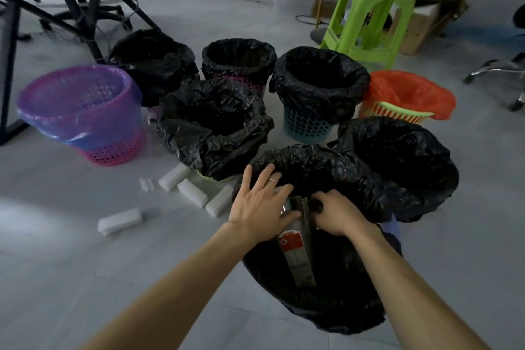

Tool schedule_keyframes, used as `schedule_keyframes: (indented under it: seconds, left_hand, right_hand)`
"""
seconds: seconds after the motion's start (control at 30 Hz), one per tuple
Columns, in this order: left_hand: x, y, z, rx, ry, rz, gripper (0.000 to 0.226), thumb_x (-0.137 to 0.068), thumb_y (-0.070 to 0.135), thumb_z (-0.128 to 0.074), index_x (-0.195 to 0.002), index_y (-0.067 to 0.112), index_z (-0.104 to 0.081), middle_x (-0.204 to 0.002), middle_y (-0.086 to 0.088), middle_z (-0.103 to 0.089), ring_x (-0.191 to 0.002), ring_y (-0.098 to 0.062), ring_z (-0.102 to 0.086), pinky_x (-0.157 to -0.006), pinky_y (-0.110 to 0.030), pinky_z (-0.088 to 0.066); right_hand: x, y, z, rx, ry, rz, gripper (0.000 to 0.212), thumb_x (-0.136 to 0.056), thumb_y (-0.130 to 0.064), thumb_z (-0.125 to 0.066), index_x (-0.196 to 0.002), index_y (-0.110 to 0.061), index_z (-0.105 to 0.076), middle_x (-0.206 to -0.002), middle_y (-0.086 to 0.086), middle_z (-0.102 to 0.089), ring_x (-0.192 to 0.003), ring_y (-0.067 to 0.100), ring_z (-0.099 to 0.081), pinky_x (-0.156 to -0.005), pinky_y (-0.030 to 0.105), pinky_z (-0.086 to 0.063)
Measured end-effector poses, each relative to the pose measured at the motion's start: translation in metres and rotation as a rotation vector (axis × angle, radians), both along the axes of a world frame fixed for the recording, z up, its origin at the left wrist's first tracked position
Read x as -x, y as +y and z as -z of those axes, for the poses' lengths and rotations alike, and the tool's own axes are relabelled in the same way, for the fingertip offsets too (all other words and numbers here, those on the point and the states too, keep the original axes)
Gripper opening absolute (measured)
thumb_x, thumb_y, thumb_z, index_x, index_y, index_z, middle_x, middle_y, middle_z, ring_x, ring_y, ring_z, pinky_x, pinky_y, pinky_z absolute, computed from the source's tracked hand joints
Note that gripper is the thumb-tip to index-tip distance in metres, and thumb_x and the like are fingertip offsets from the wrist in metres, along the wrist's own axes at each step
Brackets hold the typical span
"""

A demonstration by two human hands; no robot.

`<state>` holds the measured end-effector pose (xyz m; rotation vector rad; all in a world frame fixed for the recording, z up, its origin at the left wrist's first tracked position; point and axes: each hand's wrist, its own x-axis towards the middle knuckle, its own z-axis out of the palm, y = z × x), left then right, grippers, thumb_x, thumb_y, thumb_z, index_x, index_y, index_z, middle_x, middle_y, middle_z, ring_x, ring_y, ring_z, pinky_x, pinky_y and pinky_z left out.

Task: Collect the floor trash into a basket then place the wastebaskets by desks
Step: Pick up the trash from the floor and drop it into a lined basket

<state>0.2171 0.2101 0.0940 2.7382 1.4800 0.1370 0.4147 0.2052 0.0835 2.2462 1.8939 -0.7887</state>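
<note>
The nearest wastebasket (321,301) has a black liner and stands right in front of me. In it lies a clear bottle with a red label (295,253). My left hand (260,206) lies over the bottle's top end, thumb and fingers around it. Fingers curled, my right hand (336,214) grips the liner's edge beside the bottle. Several white foam blocks (193,196) lie on the floor left of this basket, one of them (119,220) farther out.
Several more lined baskets ring the near one: a pink one with a purple liner (82,111), black-lined ones (213,125) (397,167) (318,85), an orange-lined one (409,96). A green stool (369,14) stands behind, a black desk frame (11,65) at left, a chair base (500,71) at right.
</note>
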Motion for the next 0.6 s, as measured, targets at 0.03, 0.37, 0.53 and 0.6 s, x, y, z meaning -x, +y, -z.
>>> schedule_keyframes:
  seconds: [0.03, 0.37, 0.53, 0.6]
  left_hand:
    - [-0.001, 0.001, 0.002, 0.011, 0.004, -0.018, 0.070, -0.092, 0.070, -0.036, -0.152, 0.034, -0.029, -0.164, -0.006, -0.017, -0.153, -0.028, 0.005, -0.119, -0.058, 0.007]
    - [0.014, 0.016, -0.022, 0.297, -0.305, -0.114, 0.063, -0.092, 0.057, -0.051, -0.149, 0.036, -0.034, -0.160, -0.001, -0.026, -0.151, -0.028, -0.011, -0.120, -0.052, -0.018]
    - [0.088, 0.032, -0.035, 0.189, -0.625, -0.344, 0.050, -0.097, 0.043, -0.052, -0.144, 0.031, -0.041, -0.140, 0.001, -0.047, -0.129, -0.021, -0.047, -0.101, -0.038, -0.045]
    - [0.125, 0.035, -0.022, 0.172, -0.675, -0.469, 0.046, -0.096, 0.037, -0.054, -0.140, 0.029, -0.043, -0.136, 0.000, -0.049, -0.122, -0.021, -0.052, -0.095, -0.037, -0.047]
  right_hand:
    - [0.002, 0.000, 0.002, -0.050, 0.022, 0.006, 0.061, -0.093, -0.043, -0.057, -0.150, -0.034, -0.037, -0.143, 0.007, -0.041, -0.128, 0.032, -0.048, -0.104, 0.040, -0.045]
    - [0.015, 0.017, -0.035, -0.127, 0.007, -0.052, 0.040, -0.094, -0.042, -0.054, -0.134, -0.042, -0.057, -0.132, -0.001, -0.064, -0.114, 0.024, -0.063, -0.091, 0.037, -0.053]
    - [0.064, 0.034, -0.083, -0.418, 0.104, -0.118, 0.033, -0.099, -0.040, -0.052, -0.132, -0.037, -0.058, -0.127, -0.007, -0.063, -0.113, 0.019, -0.060, -0.086, 0.035, -0.052]
    - [0.098, 0.032, -0.093, -0.535, 0.172, -0.178, 0.032, -0.099, -0.039, -0.051, -0.130, -0.036, -0.058, -0.122, -0.007, -0.062, -0.113, 0.018, -0.058, -0.088, 0.037, -0.052]
